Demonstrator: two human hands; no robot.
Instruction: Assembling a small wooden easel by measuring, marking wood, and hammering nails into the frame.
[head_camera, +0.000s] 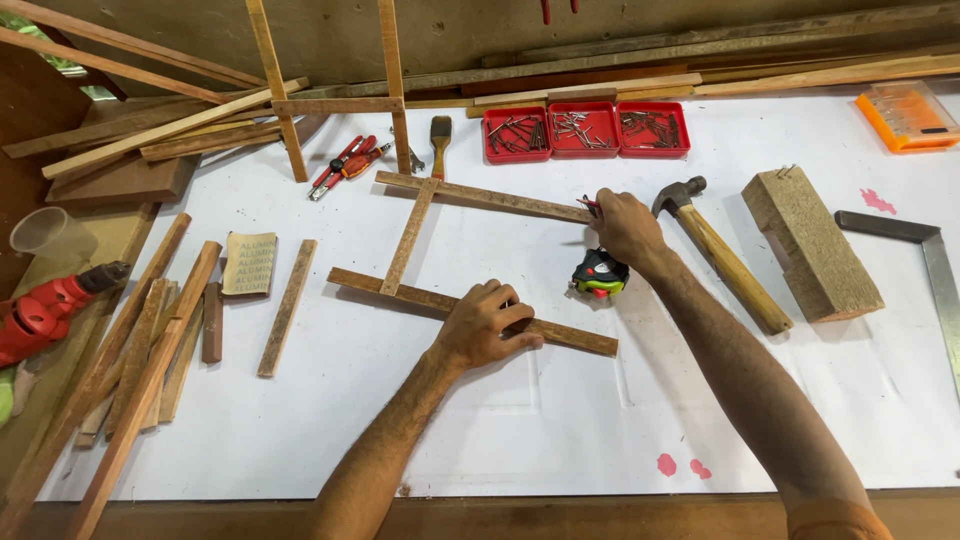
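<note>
Two bare hands work on a white table seen from above. At centre lies a wooden frame of three slats: an upper slat and a lower slat running left to right, joined near their left ends by a cross slat laid over both. The left hand rests on the lower slat, fingers curled and pressing it down. The right hand sits at the right end of the upper slat, fingers pinched together around something small and dark with a hint of red; what it is cannot be told. Just below that hand lies a green and black tape measure. A hammer lies just right of it, untouched, beside a rough wooden block. Three red trays of nails sit at upper centre. Judging from this, the frame is partly built: one cross slat is on, and the right ends of the two long slats are not yet joined. Loose slats wait at far left.
</note>
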